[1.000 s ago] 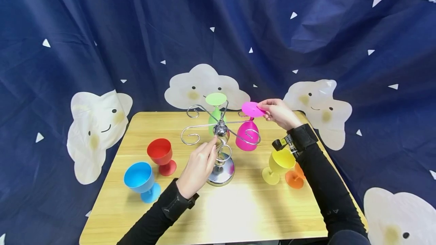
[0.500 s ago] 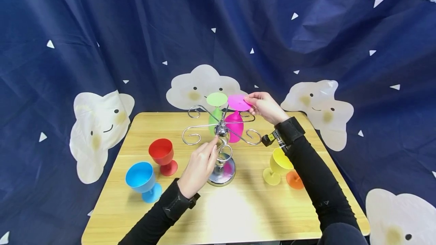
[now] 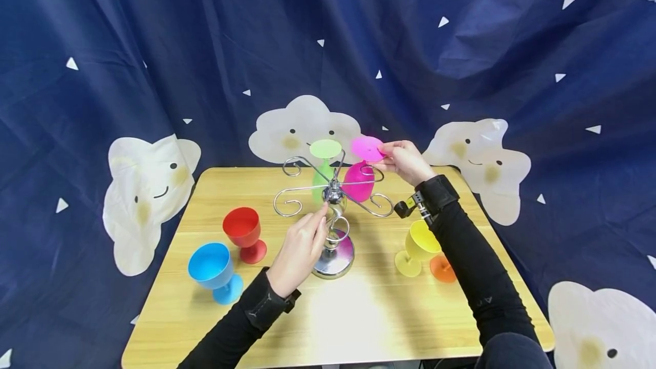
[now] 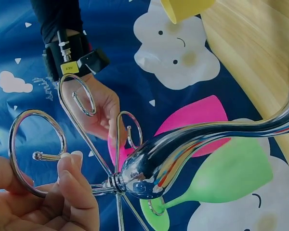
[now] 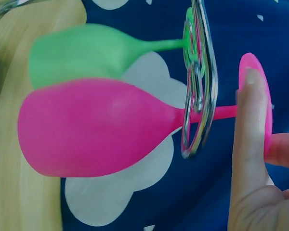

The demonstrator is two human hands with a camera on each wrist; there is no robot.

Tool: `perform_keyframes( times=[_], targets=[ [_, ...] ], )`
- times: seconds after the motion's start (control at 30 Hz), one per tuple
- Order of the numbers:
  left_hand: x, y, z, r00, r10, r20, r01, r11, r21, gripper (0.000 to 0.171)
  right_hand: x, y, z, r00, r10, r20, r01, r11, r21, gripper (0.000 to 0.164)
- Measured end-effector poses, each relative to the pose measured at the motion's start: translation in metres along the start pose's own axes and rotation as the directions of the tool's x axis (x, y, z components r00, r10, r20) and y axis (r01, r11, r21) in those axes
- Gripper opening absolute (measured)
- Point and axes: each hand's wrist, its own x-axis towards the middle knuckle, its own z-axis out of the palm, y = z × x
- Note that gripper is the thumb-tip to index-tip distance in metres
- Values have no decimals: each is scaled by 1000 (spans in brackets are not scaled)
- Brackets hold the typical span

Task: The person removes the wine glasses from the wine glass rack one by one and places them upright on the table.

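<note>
A chrome goblet rack [image 3: 333, 261] with curled arms stands on the table. My left hand [image 3: 299, 252] holds it from the near side; in the left wrist view, its fingers [image 4: 72, 180] pinch one curled arm end [image 4: 31, 113]. Past the rack, my right hand [image 3: 410, 163] pinches the base of a magenta goblet [image 3: 357, 182], bowl downward. In the right wrist view, the magenta goblet's stem [image 5: 225, 112] crosses a curled arm [image 5: 209, 86], with bowl and base on opposite sides of it. A light green goblet [image 5: 82, 55] hangs upside down from the neighbouring arm.
On the wooden table [image 3: 205, 340], a red goblet [image 3: 242, 229] and a blue goblet [image 3: 211, 266] stand upright at the left. A yellow goblet [image 3: 422, 241] and an orange goblet [image 3: 443, 269], partly behind my right sleeve, are at the right. A blue curtain [image 3: 328, 61] hangs behind.
The magenta goblet has moved left with my right hand, from outside the rack's right curls to the back right curl, then slightly right again. My left hand stays in place.
</note>
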Motion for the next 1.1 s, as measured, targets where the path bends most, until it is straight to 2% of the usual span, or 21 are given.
perform_keyframes(
  times=[0.13,0.3,0.43,0.57,0.67,0.77,0.83,0.9,0.93,1.0,1.1],
  targets=[
    [1,2,2,1000,3,-1,-3,1000,-4,34,-3,4,-16,999,23,-49,-19,997,74,32],
    [2,1,4,1000,14,-25,-14,1000,-24,33,-16,8,-34,995,10,-96,-4,998,62,29],
    [2,-1,5,999,-7,-45,3,997,-82,32,-37,15,-43,994,-23,-109,27,999,38,25],
    [0,-3,4,997,-68,-38,61,985,-161,34,-64,28,-47,990,-92,-108,100,993,64,29],
    [-8,-2,3,988,-156,0,151,955,-257,42,-85,40,-47,984,-142,-108,152,984,94,30],
    [-24,-1,4,969,-247,-16,227,910,-347,46,-107,53,-43,978,-164,-125,178,978,112,26],
    [-37,0,6,955,-292,-55,249,887,-389,39,-121,62,-40,976,-164,-143,182,976,120,24],
    [-49,-1,12,945,-313,-90,251,875,-414,28,-134,72,-37,973,-163,-163,185,975,128,24],
    [-54,0,16,941,-328,-85,263,866,-426,22,-140,77,-36,971,-165,-172,187,974,126,24],
    [-61,5,23,936,-350,-34,299,843,-447,15,-152,87,-33,967,-167,-190,187,978,92,27],
    [-63,20,35,934,-345,93,346,807,-478,13,-169,100,-29,957,-181,-226,181,983,-21,33]
  ],
)
